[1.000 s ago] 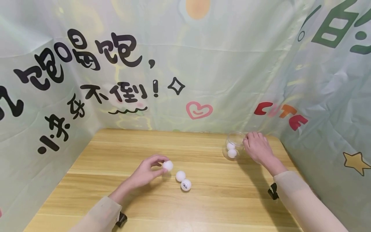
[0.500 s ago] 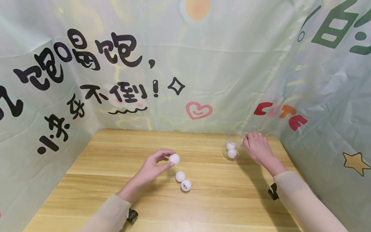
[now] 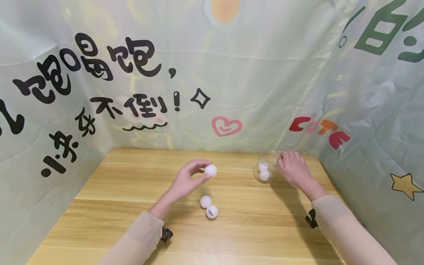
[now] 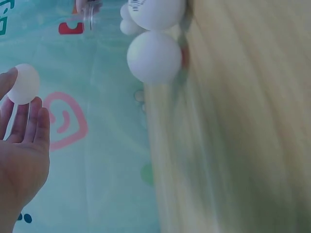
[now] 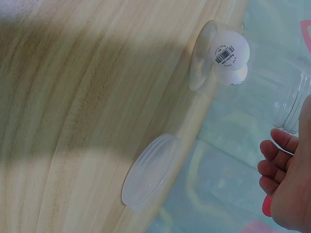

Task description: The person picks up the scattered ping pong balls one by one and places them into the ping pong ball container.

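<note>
Between thumb and fingertips, my left hand pinches a white ping-pong ball, held up above the table. The left wrist view also shows this held ball at the fingertips. My right hand grips the rim of a clear plastic jar at the back right, fingers curled at its mouth. Upright on the table, the jar contains two ping-pong balls near its bottom, one with printed lettering. Two more ping-pong balls, one plain and one printed, lie side by side mid-table.
A clear round lid lies on the wooden table near the jar, seen in the right wrist view. Printed cloth hangs around the back and sides of the table.
My left hand has carried its ball up and to the right, away from the two loose balls, toward the jar. The right hand and the jar stay in place.
</note>
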Tool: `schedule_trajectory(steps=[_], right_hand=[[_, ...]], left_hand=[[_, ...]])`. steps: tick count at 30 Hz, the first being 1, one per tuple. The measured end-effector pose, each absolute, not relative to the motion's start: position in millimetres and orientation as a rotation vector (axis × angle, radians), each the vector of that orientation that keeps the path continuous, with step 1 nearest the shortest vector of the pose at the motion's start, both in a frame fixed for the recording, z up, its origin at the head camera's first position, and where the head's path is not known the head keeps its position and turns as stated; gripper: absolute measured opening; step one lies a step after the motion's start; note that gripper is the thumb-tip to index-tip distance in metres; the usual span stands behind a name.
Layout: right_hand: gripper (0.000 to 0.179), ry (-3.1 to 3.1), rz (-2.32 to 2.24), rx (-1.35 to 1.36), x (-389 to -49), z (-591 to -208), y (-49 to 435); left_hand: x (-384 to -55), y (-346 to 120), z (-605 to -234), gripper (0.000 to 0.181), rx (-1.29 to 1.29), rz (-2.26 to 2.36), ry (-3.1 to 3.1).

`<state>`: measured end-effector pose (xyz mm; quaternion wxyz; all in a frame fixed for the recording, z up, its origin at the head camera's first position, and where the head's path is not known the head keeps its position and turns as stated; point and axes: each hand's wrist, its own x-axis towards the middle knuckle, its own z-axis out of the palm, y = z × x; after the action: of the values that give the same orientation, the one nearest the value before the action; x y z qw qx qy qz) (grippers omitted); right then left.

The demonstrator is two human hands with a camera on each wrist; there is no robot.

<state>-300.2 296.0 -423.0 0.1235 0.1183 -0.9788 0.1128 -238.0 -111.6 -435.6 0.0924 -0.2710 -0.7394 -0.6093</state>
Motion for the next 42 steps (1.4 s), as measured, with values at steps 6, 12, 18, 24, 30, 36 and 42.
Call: schedule_trajectory(steps=[6,12,18,24,30,36,42], right_hand=[[0.039,-2.854,0.327,0.346,-300.3,-422.9,296.3],[0.038,-2.855,0.335,0.344,-299.5,-422.3,295.4],[0.038,-2.865,0.344,0.347,-299.5,-421.6,295.5],[0.038,-2.856,0.345,0.352,-299.9,-421.9,296.1],[0.038,-2.856,0.343,0.352,-300.4,-421.9,296.1],[0.037,-2.868,0.341,0.348,-299.8,-421.0,295.8],[0.037,-2.859,0.344,0.332,-298.8,-422.2,295.6]], left_hand=[[-248.6,-94.8,-427.7,0.039,-0.824,-1.818,-2.162],[-259.3,-75.7,-421.2,0.039,-0.860,-1.822,-2.143],[-267.6,-56.0,-413.4,0.038,-0.867,-1.821,-2.154],[-274.6,-36.7,-404.9,0.039,-0.897,-1.809,-2.150],[-281.9,-17.9,-398.6,0.039,-0.921,-1.783,-2.175],[-287.7,1.4,-393.5,0.038,-0.921,-1.792,-2.199],[-293.9,22.4,-390.1,0.037,-0.912,-1.796,-2.218]])
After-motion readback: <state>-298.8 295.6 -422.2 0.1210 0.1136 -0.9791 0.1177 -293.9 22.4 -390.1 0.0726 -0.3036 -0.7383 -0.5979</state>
